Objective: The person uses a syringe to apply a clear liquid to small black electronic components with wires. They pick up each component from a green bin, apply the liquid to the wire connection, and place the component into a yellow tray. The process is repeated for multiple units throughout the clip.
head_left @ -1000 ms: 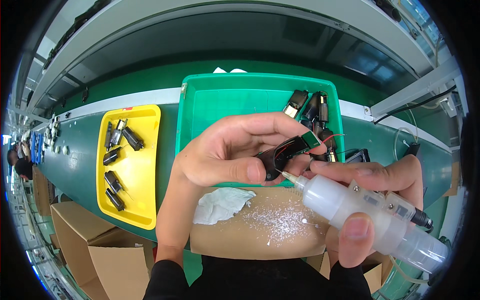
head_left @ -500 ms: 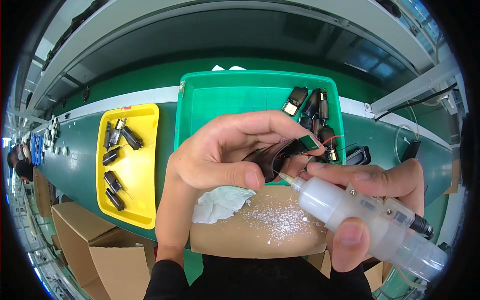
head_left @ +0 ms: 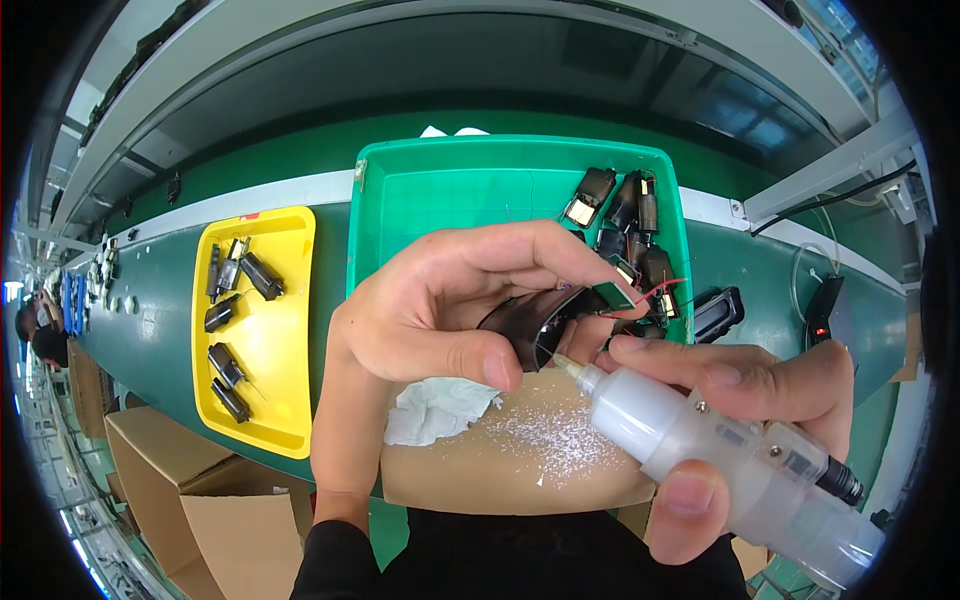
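Note:
My left hand (head_left: 430, 300) is closed around a black curved plastic housing (head_left: 515, 325), its open end turned toward the right. A small green circuit board (head_left: 614, 295) with red wires sticks out by my left fingertips. My right hand (head_left: 745, 400) grips a translucent white glue-dispensing syringe (head_left: 690, 432) from above, with its thumb on the near side. The syringe's thin tip points up and left at the housing's open rim; whether it touches the inside cannot be told. Part of the housing is hidden by my left fingers.
A green tray (head_left: 430, 200) behind my hands holds several black housings at its right side. A yellow tray (head_left: 285, 365) on the left carries several more. Crumpled paper (head_left: 435, 412) and white specks lie on brown cardboard (head_left: 520, 490). A black box with a red light (head_left: 822, 322) stands right.
The syringe has shifted slightly left and down, and the housing has tilted a little in my left hand. A red light now shows on the black box at right.

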